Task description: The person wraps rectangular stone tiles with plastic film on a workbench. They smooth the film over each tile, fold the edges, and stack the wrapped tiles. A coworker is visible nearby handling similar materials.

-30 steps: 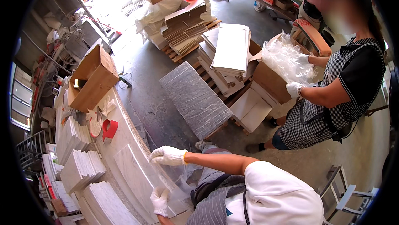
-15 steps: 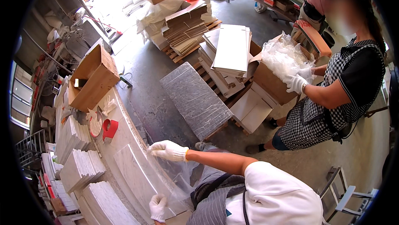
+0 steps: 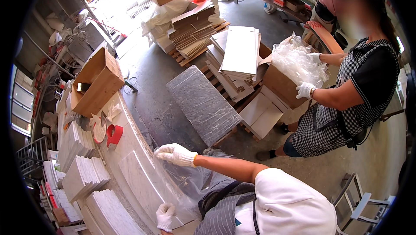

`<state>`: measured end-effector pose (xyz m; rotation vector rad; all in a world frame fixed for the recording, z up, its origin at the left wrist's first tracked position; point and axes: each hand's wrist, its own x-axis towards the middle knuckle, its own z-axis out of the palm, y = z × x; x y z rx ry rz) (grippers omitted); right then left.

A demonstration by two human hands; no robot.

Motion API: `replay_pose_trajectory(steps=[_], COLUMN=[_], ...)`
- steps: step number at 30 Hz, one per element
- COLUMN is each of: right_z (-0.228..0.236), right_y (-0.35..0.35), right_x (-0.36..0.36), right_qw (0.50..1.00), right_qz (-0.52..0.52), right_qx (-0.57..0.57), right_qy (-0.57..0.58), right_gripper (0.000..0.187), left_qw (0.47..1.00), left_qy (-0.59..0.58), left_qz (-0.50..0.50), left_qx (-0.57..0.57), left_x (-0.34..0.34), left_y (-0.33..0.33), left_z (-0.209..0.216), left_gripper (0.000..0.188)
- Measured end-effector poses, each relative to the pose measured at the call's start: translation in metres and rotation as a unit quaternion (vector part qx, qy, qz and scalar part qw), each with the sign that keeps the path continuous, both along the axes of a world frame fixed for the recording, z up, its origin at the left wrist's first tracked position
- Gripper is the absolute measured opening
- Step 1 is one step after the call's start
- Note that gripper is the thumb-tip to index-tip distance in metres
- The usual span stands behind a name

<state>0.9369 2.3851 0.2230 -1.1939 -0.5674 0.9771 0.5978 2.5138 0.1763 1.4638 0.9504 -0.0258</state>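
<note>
In the head view, the white-gloved right hand [image 3: 177, 155] is pinching the edge of a clear plastic sheet [image 3: 185, 177] with its fingertips. The white-gloved left hand [image 3: 165, 216] is curling its fingers at the lower end of the sheet, but I cannot tell if it is gripping the plastic or only touching it. The sheet is hanging between the hands and the gray striped apron [image 3: 227, 217], by the edge of the table [image 3: 130, 141]. A flat marble slab [image 3: 134, 170] is lying on the table, right beside the hands. Thin plastic like this is probably easy to crumple, so pulling softly and evenly with both hands should be keeping it smooth. Pinching close to the corners should be helping too, and going slowly should be stopping it from sticking to itself or catching on the table edge. The right arm [image 3: 232, 170] is reaching out long and almost straight, with the wrist nearly level. The left hand is staying low and close to the bottom of the picture, and most of its arm is hiding out of sight. Farther up the table, a red tape holder [image 3: 114, 135] is resting, well apart from both hands.
</note>
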Motion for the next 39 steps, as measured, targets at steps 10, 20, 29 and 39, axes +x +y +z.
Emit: replay_pose_trajectory(steps=[10, 20, 29, 39], right_z=[0.008, 0.015, 0.01, 0.002], right_y=[0.006, 0.004, 0.006, 0.039], right_x=[0.008, 0.013, 0.016, 0.038], right_qw=[0.996, 0.995, 0.987, 0.994], right_qz=[-0.087, -0.097, -0.146, -0.095], right_qx=[-0.007, -0.025, -0.038, -0.022], right_qy=[-0.006, -0.023, -0.056, -0.056], right_gripper=[0.024, 0.026, 0.023, 0.014], left_qw=[1.0, 0.981, 0.955, 0.985], left_qy=[0.018, -0.107, -0.113, -0.099], left_qz=[-0.01, 0.059, 0.209, 0.14], left_qx=[-0.003, 0.148, 0.18, 0.008], left_x=[-0.015, -0.011, 0.019, 0.013], left_y=[0.004, -0.003, -0.015, -0.014], left_z=[-0.005, -0.002, 0.049, 0.079], left_gripper=[0.01, 0.005, 0.006, 0.034])
